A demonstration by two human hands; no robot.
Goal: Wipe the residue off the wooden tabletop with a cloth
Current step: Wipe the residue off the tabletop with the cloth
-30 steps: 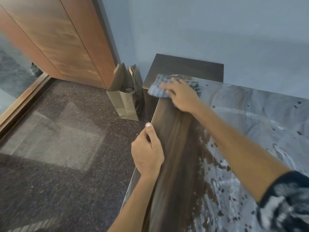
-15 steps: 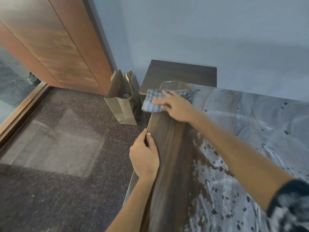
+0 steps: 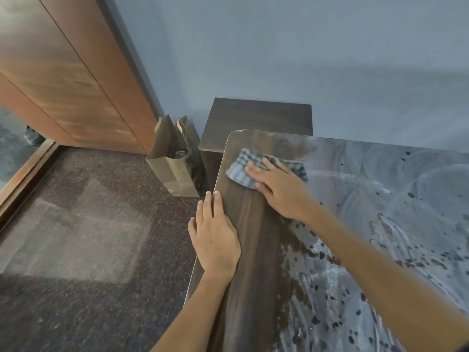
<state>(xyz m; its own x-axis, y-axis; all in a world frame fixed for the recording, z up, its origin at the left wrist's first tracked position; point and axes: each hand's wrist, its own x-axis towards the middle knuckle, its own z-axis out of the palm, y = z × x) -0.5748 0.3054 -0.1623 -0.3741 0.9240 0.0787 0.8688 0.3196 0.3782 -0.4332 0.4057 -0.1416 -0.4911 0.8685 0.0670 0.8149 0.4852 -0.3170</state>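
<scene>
Cloth: checked, blue-grey, flat on the wooden tabletop near its far left corner, centre of frame. Your right hand lies on top of it, fingers straight and close together, palm pressing down, no pinch. Cloth sticks out past the fingertips toward the table's left edge.

Residue: whitish smeared film with dark spots, covers the tabletop from centre to right edge of frame. Strip along the left side of the table shows bare dark wood.

Your left hand rests on the table's left edge, lower centre, fingers straight and together, thumb up on the top surface.

Beyond the corner: dark low cabinet against the blue wall. Two brown paper bags on the carpet left of it. Wooden panels upper left.
</scene>
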